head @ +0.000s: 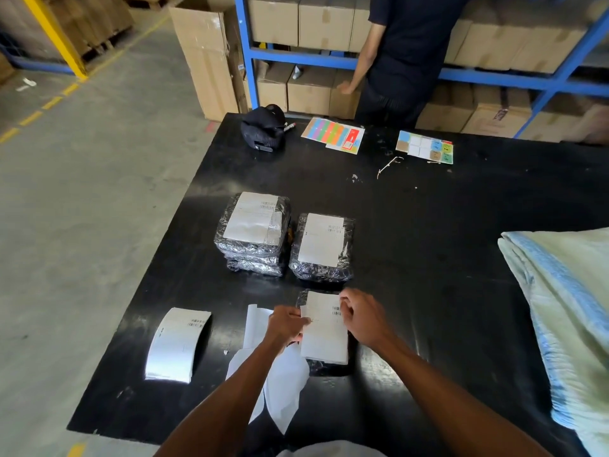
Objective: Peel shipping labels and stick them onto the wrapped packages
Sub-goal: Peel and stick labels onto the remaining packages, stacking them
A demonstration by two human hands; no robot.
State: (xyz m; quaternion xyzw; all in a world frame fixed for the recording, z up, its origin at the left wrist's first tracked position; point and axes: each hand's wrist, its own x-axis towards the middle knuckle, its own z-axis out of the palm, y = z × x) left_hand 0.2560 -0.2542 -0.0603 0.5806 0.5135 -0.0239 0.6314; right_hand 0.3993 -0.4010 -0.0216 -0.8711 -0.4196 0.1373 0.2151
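A white shipping label (324,334) lies over a dark wrapped package (333,367) near the table's front edge. My left hand (286,324) pinches the label's left edge and my right hand (361,316) pinches its upper right part. Behind them a stack of wrapped packages (252,234) and a single wrapped package (323,247) sit side by side, each with a label on top. A curled label sheet (178,344) rests at the front left. Peeled backing papers (280,387) lie under my left forearm.
The black table (428,242) carries a black bag (263,127), coloured sticker sheets (333,133) and another sticker sheet (425,146) at the back. A folded woven sack (566,308) covers the right side. A person in dark clothes (402,54) stands at the blue shelving with cartons.
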